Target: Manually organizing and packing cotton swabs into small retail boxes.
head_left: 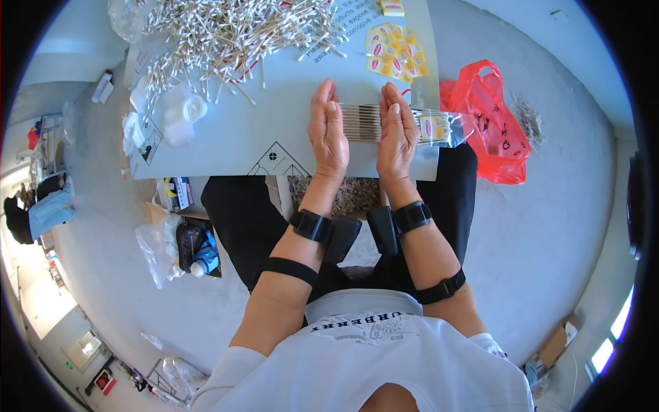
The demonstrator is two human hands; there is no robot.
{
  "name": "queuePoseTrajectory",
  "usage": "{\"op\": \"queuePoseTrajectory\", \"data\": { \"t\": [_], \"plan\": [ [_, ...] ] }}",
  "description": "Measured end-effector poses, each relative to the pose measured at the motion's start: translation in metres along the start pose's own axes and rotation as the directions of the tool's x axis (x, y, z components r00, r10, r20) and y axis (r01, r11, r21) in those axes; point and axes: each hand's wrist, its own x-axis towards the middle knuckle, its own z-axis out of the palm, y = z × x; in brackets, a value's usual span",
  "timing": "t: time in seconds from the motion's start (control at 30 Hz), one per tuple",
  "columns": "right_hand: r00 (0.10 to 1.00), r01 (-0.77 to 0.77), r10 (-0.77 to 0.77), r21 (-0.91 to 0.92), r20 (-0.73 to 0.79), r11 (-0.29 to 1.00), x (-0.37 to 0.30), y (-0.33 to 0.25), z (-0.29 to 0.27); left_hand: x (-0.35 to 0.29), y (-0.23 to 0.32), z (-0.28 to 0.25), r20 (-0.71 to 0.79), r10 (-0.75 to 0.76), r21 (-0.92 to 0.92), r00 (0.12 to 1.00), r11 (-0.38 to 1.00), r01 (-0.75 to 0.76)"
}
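A flat row of thin-stemmed cotton swabs [360,122] lies across the front of the board, between my two hands. My left hand [328,134] stands on its edge at the left end of the row, fingers straight and palm turned inward. Across the row's middle rests my right hand [397,137], also with straight fingers and raised thumb. To its right a clear plastic bag [454,129] covers the swabs, with a small yellow label [432,128] inside. The swabs' left ends, and whatever lies beneath my right palm, are hidden.
A large heap of loose swabs [226,34] covers the back left of the board [226,147]. Yellow labels [396,51] lie back right, translucent round containers [182,113] at left. A red plastic bag [491,127] hangs beside the right edge. More swabs [343,194] fill a box below.
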Motion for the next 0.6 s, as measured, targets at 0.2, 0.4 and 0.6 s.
{"op": "queuePoseTrajectory", "data": {
  "t": [0.2,0.4,0.6],
  "plan": [
    [0.998,-0.055,0.055,0.033,-0.023,0.998,0.004,-0.006,-0.001,0.001,-0.003,0.004,-0.055,0.051,0.06,0.997,0.997,-0.047],
    [0.989,0.024,0.001,-0.172,0.146,0.985,0.017,-0.031,-0.035,-0.002,0.015,-0.02,0.162,0.147,0.493,0.976,0.845,-0.209],
    [0.751,0.595,0.063,-0.715,0.657,0.366,0.019,-0.064,-0.046,-0.015,0.034,-0.02,0.564,-0.102,0.813,0.819,0.246,-0.529]
  ]
}}
